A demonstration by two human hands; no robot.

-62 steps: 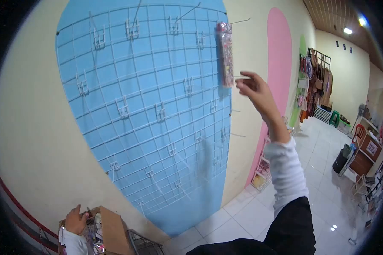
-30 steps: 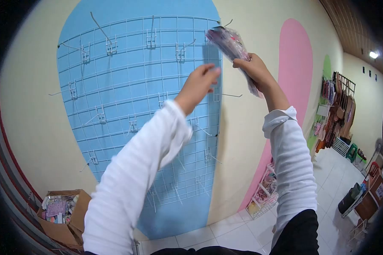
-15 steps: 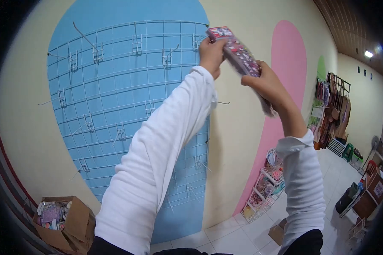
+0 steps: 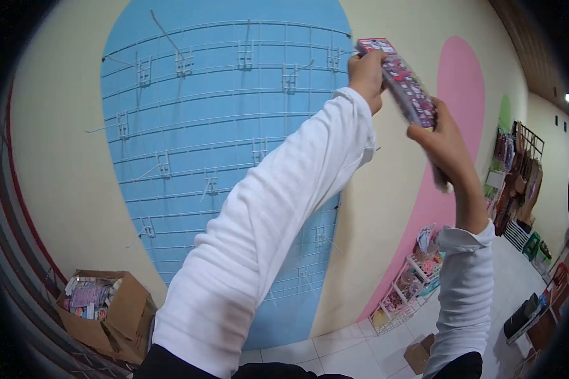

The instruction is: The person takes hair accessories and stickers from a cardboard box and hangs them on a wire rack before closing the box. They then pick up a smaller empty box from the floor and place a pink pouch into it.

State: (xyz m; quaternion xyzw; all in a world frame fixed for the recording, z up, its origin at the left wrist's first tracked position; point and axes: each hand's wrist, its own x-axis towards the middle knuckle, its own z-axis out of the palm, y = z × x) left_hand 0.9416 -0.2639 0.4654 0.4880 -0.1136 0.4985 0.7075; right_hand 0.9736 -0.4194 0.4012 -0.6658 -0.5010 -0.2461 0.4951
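Note:
A long stack of flat printed packs (image 4: 406, 85), pink, red and purple, slants down to the right at the upper right of the wire grid. My left hand (image 4: 367, 76) is closed on its upper end, near the grid's top right corner. Lower down, my right hand (image 4: 446, 139) grips the same stack, thumb on the near side. The white wire grid (image 4: 196, 95) hangs on a blue wall shape, with metal hooks (image 4: 246, 55) sticking out. What fixes the stack's upper end, if anything, is hidden by my left hand.
An open cardboard box (image 4: 104, 316) with packaged goods stands at the lower left. A white wire rack (image 4: 404, 287) with goods stands at the lower right, near a small carton (image 4: 419, 354). Bags (image 4: 518, 177) hang farther back. A folding metal shutter (image 4: 19, 252) runs along the left.
The view has turned left, so the grid, the box and both hands appear farther right. Both hands still hold the stack, at much the same slant.

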